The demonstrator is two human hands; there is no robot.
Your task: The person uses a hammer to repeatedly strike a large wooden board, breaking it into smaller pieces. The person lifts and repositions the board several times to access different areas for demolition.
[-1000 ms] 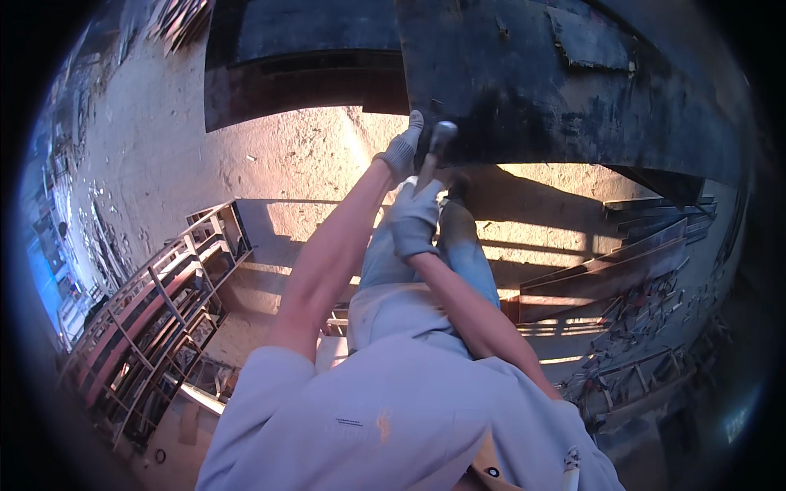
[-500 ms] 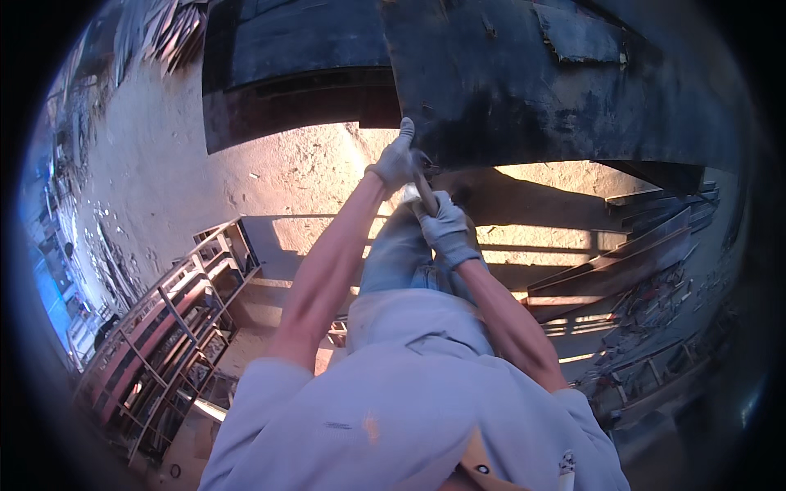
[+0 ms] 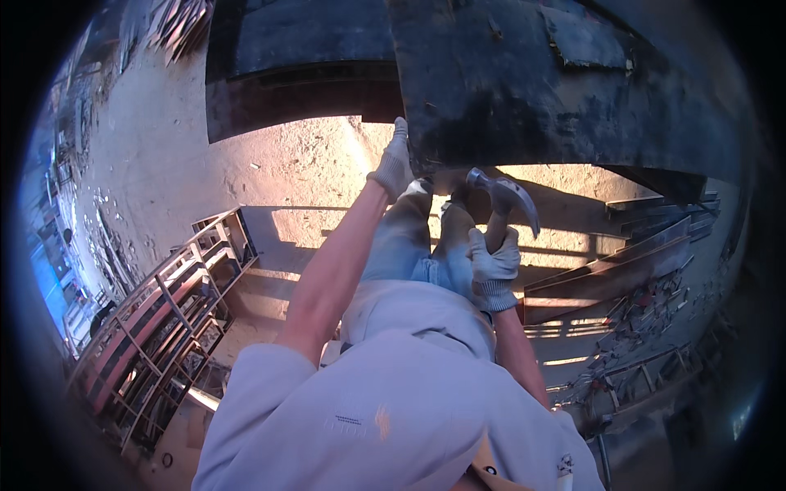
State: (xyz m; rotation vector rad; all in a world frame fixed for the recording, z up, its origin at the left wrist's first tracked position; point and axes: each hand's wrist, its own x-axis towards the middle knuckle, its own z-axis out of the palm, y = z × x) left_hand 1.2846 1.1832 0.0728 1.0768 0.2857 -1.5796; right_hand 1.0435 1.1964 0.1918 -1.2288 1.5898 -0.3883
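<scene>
Across the pale, sandy ground (image 3: pixel 303 168), sunlight falls in bands. Toward its left edge sits a lattice-like frame (image 3: pixel 198 252) with long reddish boards (image 3: pixel 131 344) within; a small dark ring (image 3: pixel 167 460) lies near its lower end. Thin boards (image 3: pixel 182 29) lie fanned at the ground's upper-left corner. Toward its right edge, brown panels (image 3: pixel 610 270) adjoin scattered scrap (image 3: pixel 626 327).

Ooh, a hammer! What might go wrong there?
If swung toward the panel, the hammer in the right hand might miss and hit the left hand, which is right by the panel's edge. The gloves look like knitted cloth, so they may not soften a hit much. The hammer could also slip out and bump the legs, which are close by.
</scene>
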